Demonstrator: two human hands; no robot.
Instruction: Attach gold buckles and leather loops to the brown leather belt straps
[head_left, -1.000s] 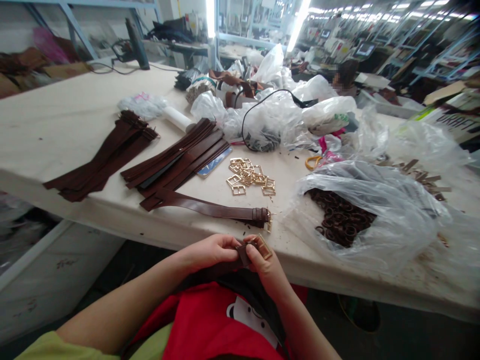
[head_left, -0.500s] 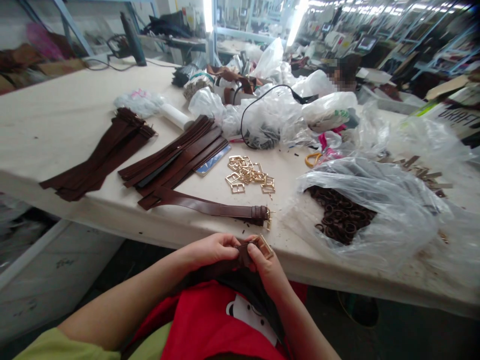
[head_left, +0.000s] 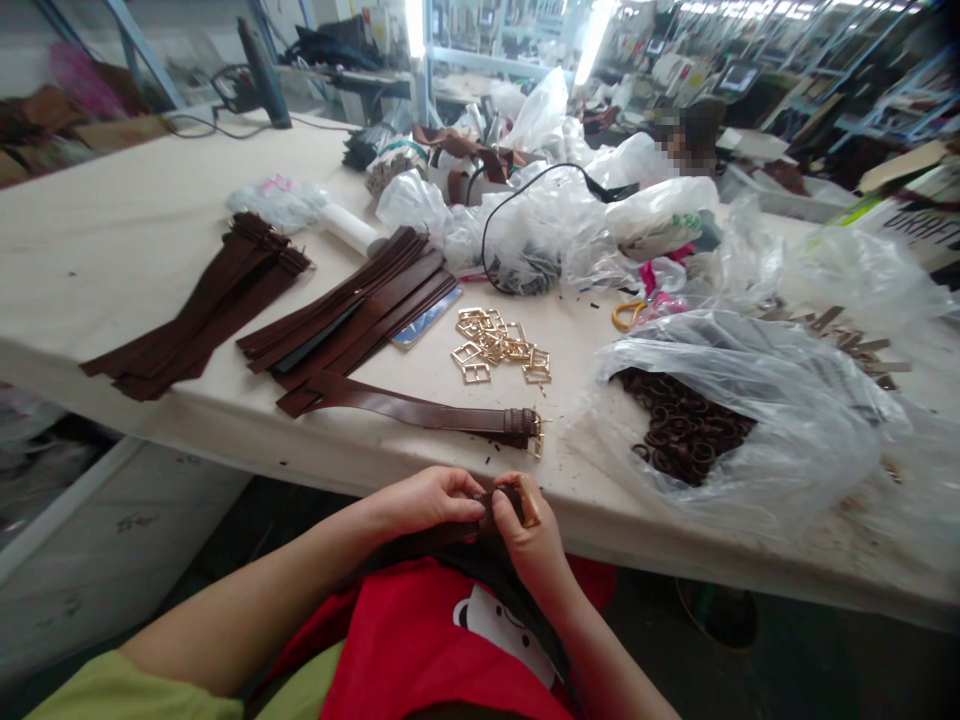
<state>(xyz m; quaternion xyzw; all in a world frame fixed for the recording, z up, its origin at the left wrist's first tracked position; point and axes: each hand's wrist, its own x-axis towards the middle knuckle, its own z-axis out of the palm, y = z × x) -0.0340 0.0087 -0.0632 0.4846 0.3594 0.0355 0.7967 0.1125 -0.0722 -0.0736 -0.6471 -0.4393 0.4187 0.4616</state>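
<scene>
Just off the table's front edge, both my hands grip one dark brown leather belt [head_left: 488, 512] near its buckle end. My left hand [head_left: 436, 500] pinches the strap between thumb and fingers. My right hand [head_left: 529, 530] is closed on the strap beside a gold buckle [head_left: 531, 500], its thumb pressed on the leather. The rest of this belt drops toward my lap and is partly hidden by my hands. Right above, on the table, lies another brown belt [head_left: 435, 412] with a gold buckle at its right end. Loose gold buckles [head_left: 495, 345] form a pile behind it.
Brown straps lie in a left bundle [head_left: 199, 310] and a middle bundle [head_left: 360, 310]. On the right, a clear plastic bag [head_left: 810, 400] holds dark brown loops [head_left: 690, 430]. Yellow-handled scissors [head_left: 626, 315] lie behind it. More plastic bags [head_left: 547, 215] crowd the table's back.
The buckle in my hands has turned, so its frame shows more edge-on now. My right hand has rolled slightly around the strap; my left stays nearly in place.
</scene>
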